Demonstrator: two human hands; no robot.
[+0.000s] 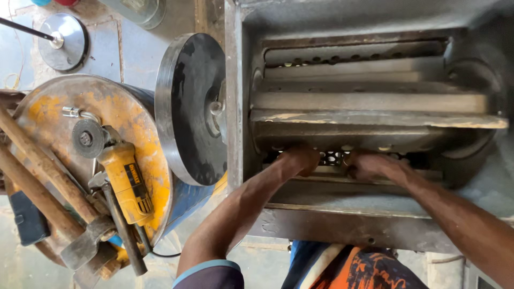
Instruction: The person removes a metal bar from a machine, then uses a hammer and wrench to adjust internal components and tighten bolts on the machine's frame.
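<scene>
Two hands reach into an open metal housing (235, 107), under the barred drum (369, 101) that lies across it. The left hand (300, 159) and right hand (369, 165) sit side by side, fingers curled against the perforated screen (334, 157); whether either grip holds anything cannot be told. Left of the housing, a yellow angle grinder (126, 179) and hammers (85, 243) rest on a rusty drum top (123, 107).

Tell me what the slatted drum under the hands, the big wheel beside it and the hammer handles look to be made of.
Slatted drum: bare steel by the look, dull grey bars with rust stains and a punched screen behind. Both hands, left hand and right hand, reach under its lowest bar. Big wheel: probably cast iron or steel, dark, matt face, worn brighter rim. Hammer handles: wood, brown, rough, grimy.
</scene>
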